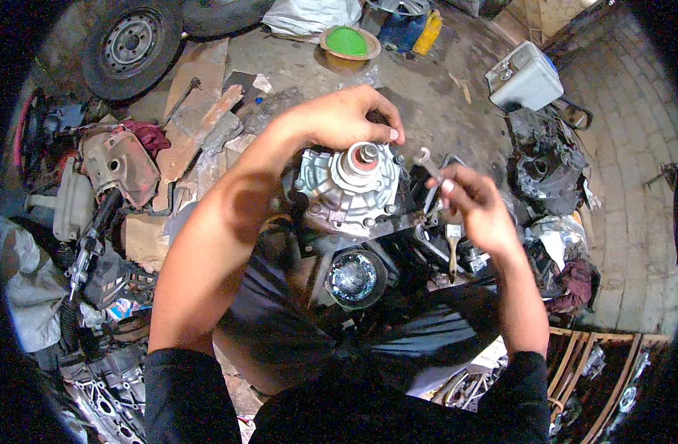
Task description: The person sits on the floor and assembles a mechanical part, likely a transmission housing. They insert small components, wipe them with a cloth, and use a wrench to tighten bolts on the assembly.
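A silvery ribbed metal housing (339, 196) with bolts round its rim stands in front of me, a shaft (366, 153) with a reddish ring rising from its middle. My left hand (350, 118) reaches over its far side, fingers curled down by the far right rim; whatever they pinch there is hidden. To the right of the housing, my right hand (468, 196) is closed round an open-ended spanner (426, 159), its jaw pointing up and away from me. Below that hand lies a paintbrush (453, 248). A round tin (355, 279) with a shiny inside sits between my knees.
Far left are a wheel with a tyre (128, 46), cardboard (198, 122) and a rusty tank-like part (121, 166). A basin (350, 59) with a green bowl and a yellow bottle (428, 32) stand ahead. At right are a pale box (528, 76) and a dark casing (546, 166).
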{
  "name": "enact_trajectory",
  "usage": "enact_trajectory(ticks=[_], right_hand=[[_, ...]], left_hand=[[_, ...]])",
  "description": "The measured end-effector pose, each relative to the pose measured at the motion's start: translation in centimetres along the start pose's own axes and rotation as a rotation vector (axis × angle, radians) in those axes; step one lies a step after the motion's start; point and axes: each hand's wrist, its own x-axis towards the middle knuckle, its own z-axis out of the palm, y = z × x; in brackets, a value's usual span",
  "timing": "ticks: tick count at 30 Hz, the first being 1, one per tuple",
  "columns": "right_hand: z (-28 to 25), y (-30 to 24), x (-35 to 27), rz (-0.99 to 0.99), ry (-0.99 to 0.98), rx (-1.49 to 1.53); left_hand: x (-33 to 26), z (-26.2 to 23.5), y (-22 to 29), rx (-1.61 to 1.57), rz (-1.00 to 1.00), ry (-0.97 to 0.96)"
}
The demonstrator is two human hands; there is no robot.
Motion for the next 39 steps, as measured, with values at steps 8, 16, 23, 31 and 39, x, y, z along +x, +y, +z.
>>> enact_trajectory(ticks=[8, 16, 23, 31, 39], right_hand=[[-3.9, -0.8, 5.7, -0.159, -0.204, -0.246], [-4.1, -0.4, 8.7, -0.204, -0.315, -0.224], [-4.3, -2.7, 10.7, -0.232, -0.453, -0.439], [-2.4, -1.4, 7.9, -0.095, -0.332, -0.291], [3.3, -1.1, -0.7, 0.311, -0.240, 0.427]], left_hand=[[0.4, 0.3, -0.9, -0.166, 0.018, 0.097], [0.6, 0.1, -0.5, -0.105, 0.008, 0.051], [0.4, 0.0, -0.6, -0.136, 0.015, 0.029], [0.2, 0.0, -0.8, -0.154, 0.028, 0.059], [0.7, 0.3, -0.6, -0.119, 0.023, 0.055]])
